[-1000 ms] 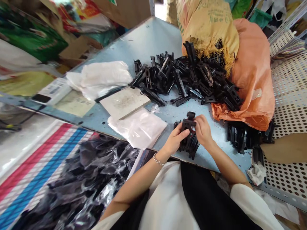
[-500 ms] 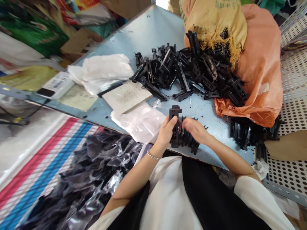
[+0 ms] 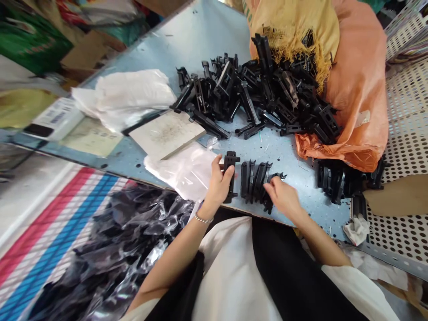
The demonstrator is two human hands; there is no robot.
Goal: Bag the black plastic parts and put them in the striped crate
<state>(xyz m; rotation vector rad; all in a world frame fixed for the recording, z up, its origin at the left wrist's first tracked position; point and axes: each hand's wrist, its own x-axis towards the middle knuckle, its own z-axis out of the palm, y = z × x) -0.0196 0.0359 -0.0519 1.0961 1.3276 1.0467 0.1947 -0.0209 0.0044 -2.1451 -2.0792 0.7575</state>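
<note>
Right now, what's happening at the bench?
Left hand holding one black part. Right hand at the row of parts. White plastic close beside left hand.

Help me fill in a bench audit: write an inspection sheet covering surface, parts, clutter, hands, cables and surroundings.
Surface: light-blue tabletop, dark specks and small scraps on it.
Parts: one black part in hand; a short row of similar parts alongside.
Clutter: heap of black parts, pale block, white plastic stack.
Hands: left hand grips the black part; right hand at the row's right end, grip unclear.
Cables: dark cord by the left edge, blurred.
Surroundings: yellow sack, orange sack, perforated rack.
</note>
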